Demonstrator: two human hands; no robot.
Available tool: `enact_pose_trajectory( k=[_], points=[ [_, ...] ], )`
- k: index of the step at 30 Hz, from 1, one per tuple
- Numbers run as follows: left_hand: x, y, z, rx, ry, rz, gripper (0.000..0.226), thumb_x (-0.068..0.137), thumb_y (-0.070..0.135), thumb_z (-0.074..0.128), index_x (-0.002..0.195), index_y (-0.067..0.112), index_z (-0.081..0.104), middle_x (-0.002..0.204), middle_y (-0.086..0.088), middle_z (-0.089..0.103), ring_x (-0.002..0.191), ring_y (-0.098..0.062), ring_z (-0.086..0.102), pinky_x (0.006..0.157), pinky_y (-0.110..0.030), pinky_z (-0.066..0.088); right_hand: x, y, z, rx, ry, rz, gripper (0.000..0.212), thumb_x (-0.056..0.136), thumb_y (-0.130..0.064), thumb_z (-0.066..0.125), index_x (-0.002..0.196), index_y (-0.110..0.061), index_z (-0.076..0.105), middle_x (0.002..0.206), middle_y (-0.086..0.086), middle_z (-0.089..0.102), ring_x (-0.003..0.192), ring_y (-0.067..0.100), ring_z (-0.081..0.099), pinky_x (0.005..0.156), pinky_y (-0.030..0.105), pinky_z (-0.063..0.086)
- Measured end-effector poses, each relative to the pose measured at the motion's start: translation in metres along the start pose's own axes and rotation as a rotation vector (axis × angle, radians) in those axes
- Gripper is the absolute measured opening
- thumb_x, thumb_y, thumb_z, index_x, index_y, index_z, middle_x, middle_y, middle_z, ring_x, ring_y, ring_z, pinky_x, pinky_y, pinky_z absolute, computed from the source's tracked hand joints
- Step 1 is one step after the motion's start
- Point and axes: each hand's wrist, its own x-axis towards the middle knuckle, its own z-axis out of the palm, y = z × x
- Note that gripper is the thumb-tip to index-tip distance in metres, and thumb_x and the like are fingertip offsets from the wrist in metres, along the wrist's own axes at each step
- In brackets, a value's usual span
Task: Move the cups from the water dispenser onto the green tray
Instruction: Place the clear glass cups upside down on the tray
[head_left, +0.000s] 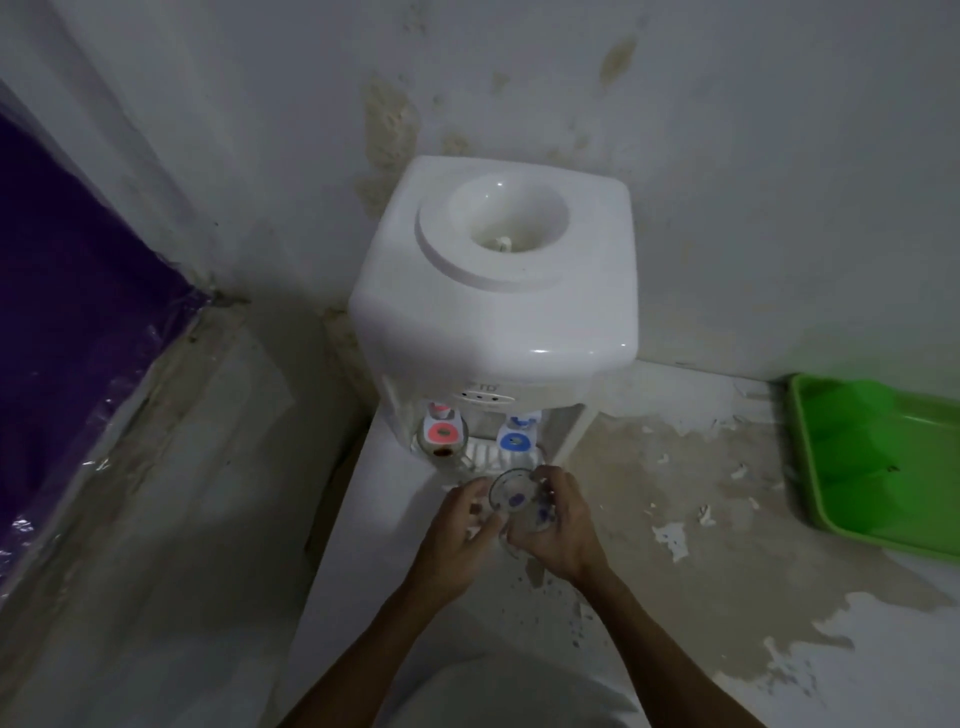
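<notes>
Both hands grip one clear glass cup (514, 499), the left hand (457, 535) and right hand (558, 525) wrapped around its sides. Just beyond them stands the water dispenser (493, 291), a second cup (441, 441) under its red tap; the green tray (878, 457) lies well off to the right hand's side.

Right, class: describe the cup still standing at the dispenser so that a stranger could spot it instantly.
Start at the white tabletop water dispenser against the wall. Look under its red-and-white tap, on the drip tray: there stands a clear glass cup. Unlike the other clear glass cup with blue marks, which the hands hold in front, nobody touches it.
</notes>
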Motion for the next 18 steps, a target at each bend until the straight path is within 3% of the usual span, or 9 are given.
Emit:
enact_pose_trajectory(
  k=[3, 5, 8, 11, 15, 18],
  points=[
    [-0.001, 0.017, 0.021, 0.007, -0.053, -0.012, 0.063, 0.085, 0.06, 0.057, 0.143, 0.042, 0.043, 0.142, 0.015, 0.051, 0.127, -0.002, 0.052, 0.101, -0.03, 0.051, -0.015, 0.007, -0.012, -0.05, -0.022, -0.061, 0.072, 0.056, -0.047, 0.082, 0.119, -0.028, 0.054, 0.106, -0.007, 0.048, 0.093, -0.001, 0.051, 0.072, 0.003, 0.042],
    [-0.001, 0.028, 0.034, 0.036, -0.082, -0.048, 0.071, 0.084, 0.06, 0.056, 0.148, 0.035, 0.038, 0.145, 0.015, 0.047, 0.132, -0.004, 0.048, 0.106, -0.032, 0.047, -0.023, 0.01, -0.018, -0.07, -0.033, -0.098, 0.075, 0.059, -0.044, 0.084, 0.125, -0.025, 0.056, 0.107, -0.007, 0.047, 0.092, -0.001, 0.05, 0.075, 0.003, 0.041],
    [-0.004, 0.043, 0.059, 0.065, -0.106, -0.09, 0.064, 0.094, 0.044, 0.057, 0.152, 0.025, 0.037, 0.149, 0.006, 0.046, 0.135, -0.011, 0.047, 0.11, -0.036, 0.044, -0.039, 0.017, -0.034, -0.084, -0.007, -0.12, 0.078, 0.06, -0.04, 0.087, 0.129, -0.019, 0.059, 0.106, -0.003, 0.048, 0.091, 0.01, 0.051, 0.078, 0.003, 0.04],
    [-0.006, 0.055, 0.077, 0.032, -0.125, -0.13, 0.057, 0.099, 0.035, 0.053, 0.152, 0.021, 0.037, 0.151, 0.001, 0.047, 0.132, -0.013, 0.05, 0.11, -0.035, 0.044, -0.048, 0.024, -0.052, -0.075, 0.02, -0.122, 0.078, 0.061, -0.04, 0.087, 0.13, -0.017, 0.06, 0.106, -0.002, 0.049, 0.091, 0.01, 0.053, 0.078, -0.001, 0.04],
    [-0.006, 0.078, 0.109, -0.089, -0.128, -0.188, 0.041, 0.1, 0.04, 0.05, 0.139, 0.03, 0.055, 0.135, 0.003, 0.063, 0.118, -0.011, 0.062, 0.104, -0.037, 0.049, -0.061, 0.036, -0.089, 0.015, 0.106, -0.115, 0.069, 0.064, -0.046, 0.084, 0.125, -0.019, 0.064, 0.108, -0.012, 0.053, 0.094, 0.008, 0.059, 0.083, 0.009, 0.048],
    [-0.006, 0.096, 0.14, -0.311, -0.075, -0.313, 0.027, 0.102, 0.035, 0.05, 0.116, 0.025, 0.07, 0.104, -0.002, 0.076, 0.091, -0.014, 0.073, 0.082, -0.033, 0.059, -0.069, 0.048, -0.123, 0.106, 0.185, -0.104, 0.051, 0.074, -0.046, 0.075, 0.117, -0.02, 0.067, 0.107, -0.004, 0.061, 0.096, 0.005, 0.061, 0.08, 0.016, 0.05]
  ],
)
